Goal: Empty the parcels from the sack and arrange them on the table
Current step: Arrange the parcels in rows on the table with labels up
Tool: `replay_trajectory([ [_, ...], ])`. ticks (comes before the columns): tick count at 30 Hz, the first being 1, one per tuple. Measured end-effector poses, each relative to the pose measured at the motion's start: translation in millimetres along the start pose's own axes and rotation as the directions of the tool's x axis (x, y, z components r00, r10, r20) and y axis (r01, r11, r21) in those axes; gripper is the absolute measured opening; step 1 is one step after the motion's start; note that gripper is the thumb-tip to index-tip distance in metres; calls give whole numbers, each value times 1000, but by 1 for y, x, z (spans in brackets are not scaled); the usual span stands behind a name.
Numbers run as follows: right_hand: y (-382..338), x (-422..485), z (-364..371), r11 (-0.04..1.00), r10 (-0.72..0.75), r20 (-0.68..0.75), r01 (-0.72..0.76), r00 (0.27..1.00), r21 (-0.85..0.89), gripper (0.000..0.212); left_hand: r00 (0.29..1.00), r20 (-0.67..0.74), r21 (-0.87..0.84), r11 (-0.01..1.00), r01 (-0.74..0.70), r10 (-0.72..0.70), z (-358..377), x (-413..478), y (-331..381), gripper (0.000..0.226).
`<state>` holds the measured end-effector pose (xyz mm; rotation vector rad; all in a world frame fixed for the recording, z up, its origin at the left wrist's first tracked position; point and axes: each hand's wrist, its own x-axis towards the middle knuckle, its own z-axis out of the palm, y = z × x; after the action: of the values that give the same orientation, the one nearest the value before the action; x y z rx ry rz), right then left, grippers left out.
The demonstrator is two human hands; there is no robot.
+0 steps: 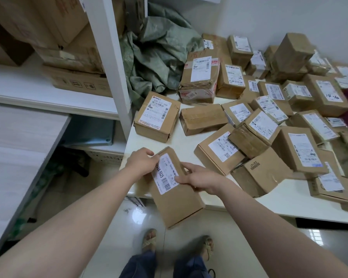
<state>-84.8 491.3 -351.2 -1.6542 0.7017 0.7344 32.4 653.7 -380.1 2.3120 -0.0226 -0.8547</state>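
shelf (48,91), white, with cartons (76,83) | left hand (143,163) grips oblong matte cardboard parcel (177,199) (label up), overhanging table (289,199) edge, perhaps touching | right hand (201,179) pinches its right side | crumpled green woven sack (159,57) behind | taped boxes (301,151) crowd right

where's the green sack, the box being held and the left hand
green sack (159,57): head view, its crumpled middle
held box (177,201): head view, bare cardboard below the label
left hand (141,163): head view, back of the hand
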Motion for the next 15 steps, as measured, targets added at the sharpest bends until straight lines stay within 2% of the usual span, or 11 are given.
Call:
replay_trajectory([
  [2,-14,11,6,977,-102,-71,87,992,-195,57,992,-118,58,997,40,-33,-3,3,-6,51],
  [4,-30,25,14,925,-240,-142,182,960,-333,51,966,-258,105,994,11,16,-7,0,-6,62],
  [6,-42,38,22,857,-381,-209,259,901,-446,40,916,-355,228,968,-109,187,-11,-5,-8,72],
  [7,-46,43,25,829,-433,-248,275,867,-488,36,890,-341,340,922,-184,303,-12,-6,-10,77],
  [9,-46,46,27,798,-490,-332,261,806,-544,33,856,-173,548,770,-328,487,-10,-5,-13,80],
  [11,-40,45,20,791,-505,-449,187,737,-583,34,824,77,635,610,-475,562,-4,-3,-9,82],
  [13,-33,40,5,800,-510,-555,124,657,-588,34,787,296,607,530,-592,541,5,-3,-3,92],
  [15,-26,38,-14,836,-462,-622,78,632,-543,35,790,424,620,494,-610,443,14,-2,2,107],
])
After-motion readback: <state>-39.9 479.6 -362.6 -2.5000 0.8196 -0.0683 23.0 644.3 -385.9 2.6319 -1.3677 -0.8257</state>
